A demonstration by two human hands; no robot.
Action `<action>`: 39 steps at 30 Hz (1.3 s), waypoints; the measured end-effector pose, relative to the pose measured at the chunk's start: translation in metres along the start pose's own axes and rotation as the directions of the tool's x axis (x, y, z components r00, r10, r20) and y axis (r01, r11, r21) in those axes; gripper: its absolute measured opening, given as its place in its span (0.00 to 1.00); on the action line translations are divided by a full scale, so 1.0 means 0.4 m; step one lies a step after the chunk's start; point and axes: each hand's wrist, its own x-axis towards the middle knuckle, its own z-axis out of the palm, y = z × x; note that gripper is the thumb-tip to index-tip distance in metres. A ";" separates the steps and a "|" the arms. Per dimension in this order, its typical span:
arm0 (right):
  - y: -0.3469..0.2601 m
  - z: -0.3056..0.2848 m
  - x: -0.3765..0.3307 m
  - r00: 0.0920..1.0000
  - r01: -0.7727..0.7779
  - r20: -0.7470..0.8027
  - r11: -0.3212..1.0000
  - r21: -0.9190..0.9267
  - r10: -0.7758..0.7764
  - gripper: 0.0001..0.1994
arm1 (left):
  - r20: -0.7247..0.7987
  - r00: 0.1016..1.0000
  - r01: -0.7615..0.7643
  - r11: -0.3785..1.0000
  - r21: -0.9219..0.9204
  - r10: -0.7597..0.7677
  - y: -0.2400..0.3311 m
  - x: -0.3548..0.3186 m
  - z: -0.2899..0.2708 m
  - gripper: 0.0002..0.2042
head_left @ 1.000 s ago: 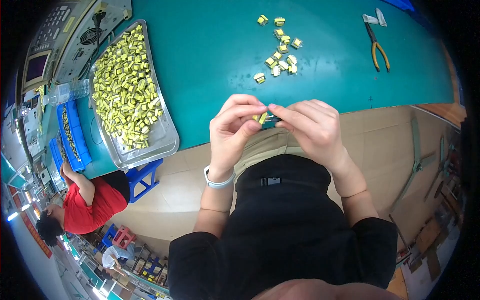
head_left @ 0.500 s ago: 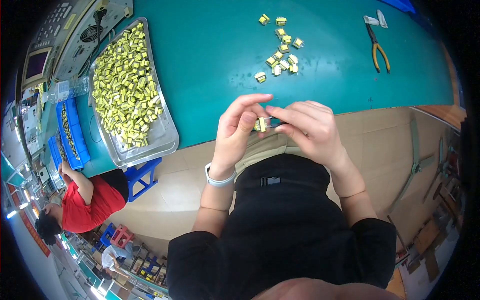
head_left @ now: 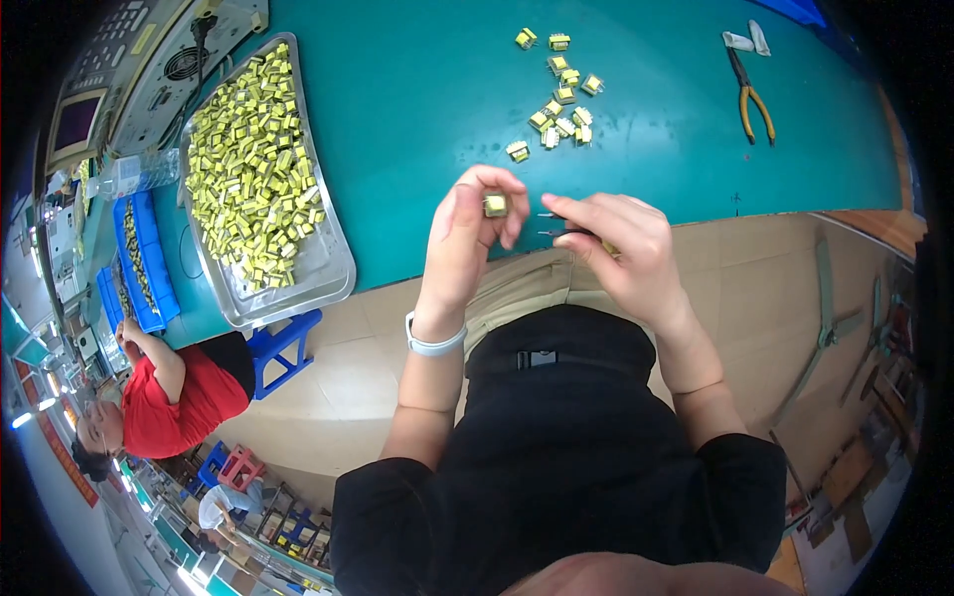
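Note:
In my left hand is a small yellow transformer, held by the fingers over the table's near edge. My right hand is closed around a pair of pliers, mostly hidden in the palm. Its two dark tips stick out toward my left hand, parted and apart from the transformer. Beyond both hands, several loose yellow transformers lie scattered on the green table.
To the left, a metal tray holds a heap of transformers. Yellow-handled pliers and white finger covers lie far right. Blue bins, a test instrument and a person in red are at left.
My hands have drawn apart. The transformer has moved away from the pliers, up and left with my left hand, and has turned. The plier tips now stand parted.

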 end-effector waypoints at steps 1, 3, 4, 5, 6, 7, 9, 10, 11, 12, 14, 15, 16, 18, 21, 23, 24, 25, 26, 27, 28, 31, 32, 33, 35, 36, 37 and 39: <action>-0.001 -0.004 0.000 1.000 -0.029 -0.002 0.999 0.015 0.029 0.17 | 0.000 1.000 -0.001 1.000 0.001 0.001 0.001 0.008 0.001 0.27; 0.000 -0.007 -0.004 0.999 -0.036 -0.013 0.999 0.026 0.036 0.17 | -0.182 0.981 0.028 0.879 0.476 0.067 0.007 0.026 0.014 0.18; 0.000 -0.008 -0.006 0.999 -0.044 -0.023 0.998 0.037 0.045 0.18 | -0.252 0.959 0.076 0.737 0.672 0.131 0.006 0.036 0.019 0.17; 0.000 -0.009 -0.008 0.999 -0.042 -0.024 0.998 0.036 0.043 0.18 | -0.262 0.935 0.051 0.639 0.767 0.241 -0.002 0.047 0.024 0.21; -0.001 -0.010 -0.010 0.998 -0.055 -0.025 0.997 0.046 0.056 0.18 | -0.261 0.935 0.049 0.639 0.768 0.242 -0.008 0.056 0.024 0.21; -0.001 -0.012 -0.012 0.997 -0.068 -0.025 0.996 0.056 0.069 0.18 | -0.177 0.919 -0.002 0.454 0.891 0.352 -0.013 0.064 0.024 0.19; -0.002 -0.013 -0.018 0.995 -0.090 -0.026 0.994 0.069 0.092 0.18 | -0.064 0.898 -0.040 0.226 0.973 0.435 -0.015 0.074 0.027 0.14; -0.001 -0.015 -0.021 0.993 -0.113 -0.027 0.990 0.082 0.116 0.18 | -0.064 0.897 -0.041 0.227 0.973 0.437 -0.015 0.078 0.027 0.14; 0.001 -0.017 -0.024 0.993 -0.112 -0.027 0.990 0.081 0.115 0.18 | -0.078 0.910 -0.030 0.253 0.967 0.408 -0.014 0.080 0.026 0.13; 0.002 -0.020 -0.026 0.990 -0.137 -0.028 0.987 0.089 0.140 0.17 | -0.092 0.921 -0.018 0.279 0.960 0.378 -0.012 0.080 0.024 0.12; 0.005 -0.026 -0.028 0.985 -0.165 -0.031 0.982 0.093 0.168 0.17 | -0.199 0.958 0.068 0.514 0.855 0.204 0.022 0.070 0.040 0.11; 0.007 -0.030 -0.027 0.981 -0.185 -0.041 0.976 0.119 0.191 0.17 | -0.260 0.965 0.183 0.697 0.693 0.005 0.034 0.060 0.046 0.10; 0.006 -0.031 -0.027 0.976 -0.203 -0.048 0.968 0.147 0.212 0.17 | -0.261 0.965 0.184 0.698 0.692 0.005 0.033 0.048 0.044 0.10; 0.008 -0.034 -0.024 0.976 -0.209 -0.035 0.967 0.144 0.216 0.16 | -0.097 0.992 0.103 0.963 0.250 -0.081 0.028 0.023 0.040 0.11; 0.010 -0.031 -0.017 0.977 -0.205 -0.021 0.967 0.150 0.210 0.16 | -0.028 0.995 0.097 0.960 0.263 -0.093 0.045 -0.004 0.045 0.13; 0.011 -0.027 -0.012 0.981 -0.190 -0.016 0.969 0.160 0.195 0.16 | 0.010 0.998 0.056 0.953 0.297 -0.061 0.041 -0.014 0.040 0.15; 0.011 -0.025 -0.010 0.985 -0.172 -0.008 0.975 0.141 0.175 0.16 | 0.008 0.998 0.056 0.953 0.297 -0.061 0.041 -0.015 0.039 0.15; 0.011 -0.024 -0.008 0.988 -0.153 0.000 0.981 0.121 0.155 0.15 | 0.024 0.999 0.033 0.952 0.303 -0.042 0.040 -0.015 0.038 0.15; 0.012 -0.022 -0.006 0.988 -0.153 0.001 0.981 0.121 0.154 0.15 | 0.040 0.999 0.010 0.951 0.309 -0.023 0.039 -0.016 0.037 0.15; 0.014 -0.021 -0.006 0.992 -0.124 -0.010 0.989 0.085 0.125 0.15 | 0.039 0.999 0.010 0.951 0.308 -0.023 0.038 -0.016 0.036 0.15; 0.015 -0.020 -0.005 0.995 -0.094 -0.021 0.994 0.048 0.095 0.15 | 0.055 0.998 0.000 0.956 0.293 -0.017 0.037 -0.015 0.035 0.15; 0.016 -0.016 -0.005 0.997 -0.061 -0.043 0.998 0.013 0.062 0.14 | 0.075 0.997 -0.017 0.959 0.284 -0.005 0.038 -0.014 0.035 0.15; 0.016 -0.015 -0.005 0.997 -0.061 -0.043 0.998 0.013 0.062 0.14 | 0.077 0.997 -0.022 0.957 0.291 0.000 0.038 -0.015 0.036 0.15; 0.016 -0.015 -0.005 0.998 -0.048 -0.046 0.999 -0.001 0.048 0.14 | 0.076 0.997 -0.022 0.957 0.291 0.000 0.037 -0.014 0.036 0.15; 0.016 -0.013 -0.005 0.998 -0.034 -0.050 0.999 -0.016 0.034 0.13 | 0.092 0.994 -0.074 0.958 0.277 0.050 0.031 -0.013 0.037 0.14; 0.015 -0.011 -0.005 0.998 -0.025 -0.051 0.999 -0.021 0.024 0.13 | 0.092 0.994 -0.074 0.958 0.277 0.050 0.031 -0.015 0.037 0.14; 0.014 -0.011 -0.005 0.998 -0.015 -0.054 1.000 -0.027 0.013 0.12 | 0.100 0.993 -0.085 0.952 0.295 0.058 0.032 -0.015 0.039 0.14; 0.013 -0.010 -0.009 0.999 -0.013 -0.053 0.999 -0.038 0.011 0.12 | 0.108 0.992 -0.094 0.945 0.312 0.063 0.031 -0.019 0.040 0.14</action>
